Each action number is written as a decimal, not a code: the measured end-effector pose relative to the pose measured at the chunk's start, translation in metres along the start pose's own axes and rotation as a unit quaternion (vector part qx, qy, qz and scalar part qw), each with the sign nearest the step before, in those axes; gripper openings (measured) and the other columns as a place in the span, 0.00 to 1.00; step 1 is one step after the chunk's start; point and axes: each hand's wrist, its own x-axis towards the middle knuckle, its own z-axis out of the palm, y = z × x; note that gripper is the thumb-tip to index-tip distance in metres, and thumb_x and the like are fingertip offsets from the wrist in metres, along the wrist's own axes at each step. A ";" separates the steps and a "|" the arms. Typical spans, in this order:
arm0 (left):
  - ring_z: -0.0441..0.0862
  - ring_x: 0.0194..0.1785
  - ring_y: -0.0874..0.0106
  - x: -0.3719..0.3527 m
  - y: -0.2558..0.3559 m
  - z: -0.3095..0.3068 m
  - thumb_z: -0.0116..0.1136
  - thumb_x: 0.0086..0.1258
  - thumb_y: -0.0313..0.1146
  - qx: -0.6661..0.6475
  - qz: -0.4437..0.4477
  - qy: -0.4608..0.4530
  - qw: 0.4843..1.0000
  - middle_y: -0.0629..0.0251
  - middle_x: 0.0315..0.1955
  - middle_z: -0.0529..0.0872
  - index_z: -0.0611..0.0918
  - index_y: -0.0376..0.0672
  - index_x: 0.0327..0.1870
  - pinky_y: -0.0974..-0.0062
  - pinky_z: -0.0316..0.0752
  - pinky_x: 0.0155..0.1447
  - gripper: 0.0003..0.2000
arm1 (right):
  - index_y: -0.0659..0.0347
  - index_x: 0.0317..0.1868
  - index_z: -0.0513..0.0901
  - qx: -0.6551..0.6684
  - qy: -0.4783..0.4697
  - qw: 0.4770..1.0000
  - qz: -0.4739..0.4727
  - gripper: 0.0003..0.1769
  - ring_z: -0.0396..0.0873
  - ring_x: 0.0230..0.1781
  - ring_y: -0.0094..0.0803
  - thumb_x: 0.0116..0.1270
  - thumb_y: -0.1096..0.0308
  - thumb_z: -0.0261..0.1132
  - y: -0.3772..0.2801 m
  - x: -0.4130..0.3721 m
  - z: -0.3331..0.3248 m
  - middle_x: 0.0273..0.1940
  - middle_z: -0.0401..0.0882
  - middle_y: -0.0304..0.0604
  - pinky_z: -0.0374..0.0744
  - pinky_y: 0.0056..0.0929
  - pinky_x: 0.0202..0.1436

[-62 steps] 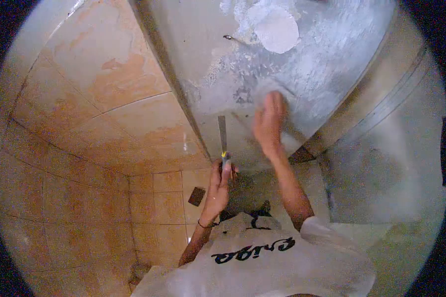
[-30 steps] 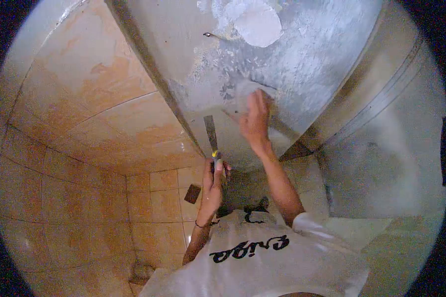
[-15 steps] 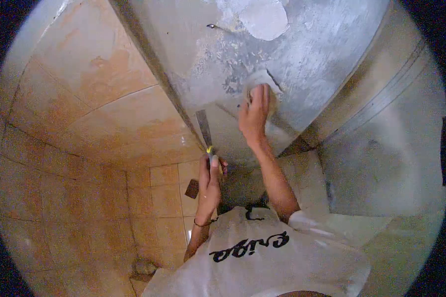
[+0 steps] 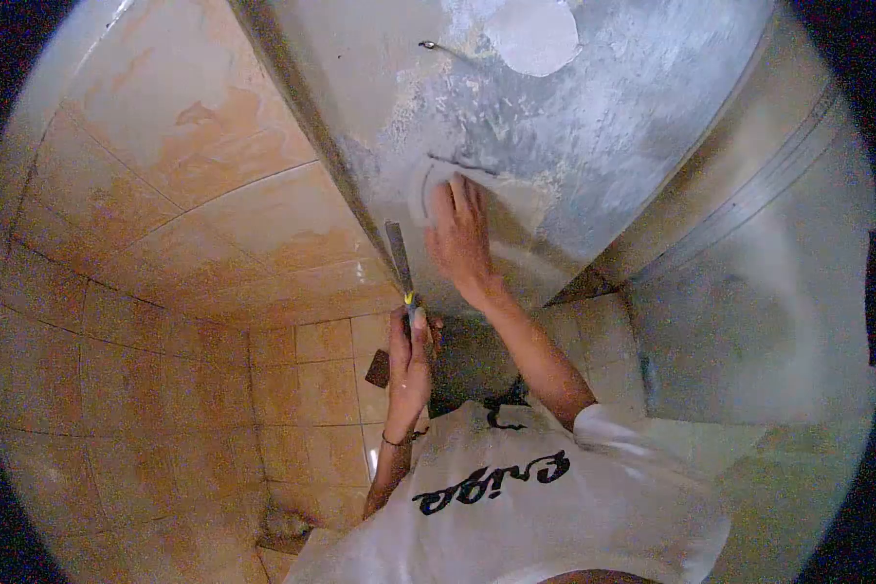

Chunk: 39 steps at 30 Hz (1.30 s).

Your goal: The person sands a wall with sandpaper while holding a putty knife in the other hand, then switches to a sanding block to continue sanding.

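Note:
My left hand (image 4: 411,360) is closed round the handle of a putty knife (image 4: 400,258), its narrow grey blade pointing up and a yellow band at the handle's neck. The blade is near the left edge of a patchy grey-and-white panel (image 4: 603,127). My right hand (image 4: 460,238) is closed on a pale flat piece (image 4: 424,195) and presses it against the lower part of that panel. Fingers hide most of the piece, and whether it is a sheet or a spreader I cannot make out. Rough, mottled marks spread over the panel above this hand.
A pale round patch (image 4: 533,37) and a small metal hook (image 4: 428,45) are on the panel's upper part. Orange-beige tiles (image 4: 195,224) cover the left wall. A small brown block (image 4: 378,368) is beside my left wrist. Further right is a greyish wall (image 4: 740,321).
My right hand has slid left across the panel with the pale piece. My left hand and the putty knife have barely moved.

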 end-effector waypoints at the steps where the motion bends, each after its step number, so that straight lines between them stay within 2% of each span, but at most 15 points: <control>1: 0.73 0.39 0.78 -0.002 0.005 0.001 0.43 0.84 0.44 0.011 0.015 0.005 1.000 0.66 0.39 0.79 0.71 0.39 0.57 0.78 0.70 0.43 0.16 | 0.71 0.51 0.70 0.000 0.000 1.000 -0.001 0.23 0.66 0.61 0.66 0.52 0.79 0.62 0.003 -0.004 0.001 0.58 0.66 0.67 0.66 0.53 0.66; 3: 0.72 0.37 0.77 -0.001 0.011 -0.003 0.42 0.84 0.44 0.019 0.043 0.015 0.999 0.66 0.38 0.79 0.71 0.39 0.56 0.78 0.70 0.42 0.16 | 0.71 0.55 0.69 0.038 0.064 0.994 0.079 0.27 0.64 0.62 0.68 0.52 0.79 0.62 0.009 -0.008 0.003 0.59 0.65 0.68 0.65 0.55 0.68; 7: 0.71 0.35 0.78 -0.010 0.012 -0.009 0.43 0.84 0.44 0.003 0.019 0.028 0.999 0.66 0.36 0.77 0.71 0.40 0.53 0.78 0.69 0.39 0.15 | 0.72 0.59 0.69 0.115 0.020 0.981 0.157 0.30 0.62 0.64 0.68 0.52 0.79 0.61 -0.024 0.018 -0.019 0.60 0.65 0.68 0.63 0.54 0.69; 9: 0.71 0.34 0.78 -0.012 0.009 -0.014 0.43 0.84 0.44 0.015 0.023 0.027 0.999 0.66 0.36 0.77 0.71 0.40 0.52 0.78 0.69 0.39 0.15 | 0.73 0.52 0.70 0.023 0.078 0.997 -0.008 0.23 0.64 0.59 0.67 0.53 0.80 0.59 -0.031 0.014 -0.004 0.54 0.67 0.66 0.65 0.54 0.64; 13: 0.71 0.34 0.78 -0.012 0.016 -0.016 0.43 0.84 0.43 0.021 0.002 0.018 1.000 0.66 0.35 0.78 0.71 0.39 0.53 0.77 0.69 0.38 0.15 | 0.73 0.47 0.69 -0.011 0.105 0.994 -0.001 0.19 0.66 0.55 0.65 0.53 0.80 0.59 -0.014 0.006 -0.010 0.50 0.67 0.64 0.66 0.54 0.59; 15: 0.71 0.34 0.77 -0.013 0.016 -0.016 0.43 0.84 0.43 0.004 -0.001 0.029 1.000 0.66 0.36 0.78 0.71 0.39 0.53 0.77 0.69 0.38 0.15 | 0.72 0.46 0.69 0.008 0.122 0.988 0.093 0.18 0.66 0.53 0.64 0.53 0.79 0.58 -0.017 0.019 -0.022 0.49 0.67 0.64 0.66 0.54 0.58; 17: 0.71 0.34 0.78 -0.012 0.009 -0.018 0.43 0.84 0.44 0.024 0.021 0.032 0.999 0.67 0.35 0.78 0.72 0.40 0.54 0.77 0.69 0.38 0.15 | 0.71 0.47 0.71 0.081 0.103 0.985 0.112 0.19 0.66 0.54 0.64 0.53 0.79 0.59 -0.037 0.034 -0.030 0.49 0.67 0.64 0.66 0.53 0.60; 20: 0.71 0.33 0.77 -0.011 0.002 -0.015 0.43 0.83 0.44 0.019 0.009 0.029 0.999 0.68 0.35 0.78 0.71 0.40 0.55 0.77 0.69 0.39 0.16 | 0.70 0.43 0.71 0.017 0.099 0.995 -0.016 0.13 0.67 0.50 0.62 0.55 0.79 0.58 -0.053 0.037 -0.022 0.45 0.67 0.60 0.67 0.54 0.55; 23: 0.72 0.35 0.77 -0.013 0.015 -0.011 0.43 0.83 0.43 0.015 0.028 0.043 0.999 0.67 0.36 0.78 0.71 0.39 0.56 0.77 0.70 0.41 0.16 | 0.68 0.47 0.72 -0.008 0.093 0.995 0.041 0.18 0.69 0.53 0.62 0.55 0.75 0.60 -0.033 0.029 -0.023 0.52 0.68 0.63 0.69 0.56 0.57; 27: 0.72 0.38 0.77 -0.019 0.013 -0.019 0.43 0.83 0.43 0.013 0.015 0.036 0.999 0.67 0.37 0.78 0.71 0.39 0.57 0.78 0.70 0.43 0.16 | 0.70 0.47 0.71 0.071 0.125 0.986 0.087 0.17 0.68 0.50 0.62 0.54 0.78 0.59 -0.044 0.056 -0.044 0.47 0.68 0.61 0.67 0.54 0.55; 29: 0.72 0.38 0.78 -0.016 0.005 -0.019 0.44 0.83 0.44 -0.007 0.005 0.018 1.000 0.67 0.38 0.77 0.71 0.40 0.56 0.78 0.69 0.43 0.16 | 0.70 0.46 0.71 0.022 0.124 0.992 -0.023 0.18 0.68 0.50 0.61 0.53 0.77 0.59 -0.055 0.061 -0.029 0.47 0.68 0.61 0.68 0.54 0.54; 30: 0.72 0.38 0.78 -0.016 0.006 -0.017 0.44 0.83 0.44 -0.006 0.006 0.014 1.000 0.67 0.38 0.77 0.71 0.40 0.56 0.78 0.69 0.43 0.16 | 0.71 0.46 0.71 0.005 0.088 0.995 -0.036 0.18 0.68 0.52 0.61 0.52 0.78 0.59 -0.060 0.058 -0.027 0.47 0.68 0.61 0.68 0.53 0.55; 34: 0.71 0.36 0.79 -0.014 0.013 -0.012 0.44 0.83 0.44 -0.025 -0.002 0.015 1.000 0.68 0.37 0.77 0.71 0.40 0.55 0.79 0.69 0.42 0.15 | 0.71 0.48 0.71 0.008 0.095 0.994 -0.046 0.20 0.68 0.55 0.61 0.51 0.77 0.59 -0.041 0.054 -0.032 0.49 0.68 0.61 0.67 0.52 0.58; 36: 0.71 0.36 0.79 -0.014 0.012 -0.014 0.43 0.83 0.44 -0.023 -0.004 0.023 0.999 0.69 0.36 0.77 0.71 0.41 0.54 0.79 0.68 0.42 0.15 | 0.70 0.49 0.72 -0.010 0.117 0.992 0.040 0.23 0.68 0.56 0.60 0.50 0.77 0.61 -0.040 0.065 -0.040 0.51 0.69 0.61 0.66 0.52 0.59; 39: 0.71 0.37 0.79 -0.013 0.005 -0.019 0.43 0.83 0.44 0.014 -0.005 0.018 1.000 0.69 0.36 0.77 0.71 0.41 0.54 0.79 0.68 0.42 0.14 | 0.70 0.49 0.72 -0.056 0.117 0.991 -0.040 0.23 0.68 0.54 0.57 0.49 0.75 0.62 -0.054 0.073 -0.035 0.52 0.69 0.59 0.65 0.52 0.57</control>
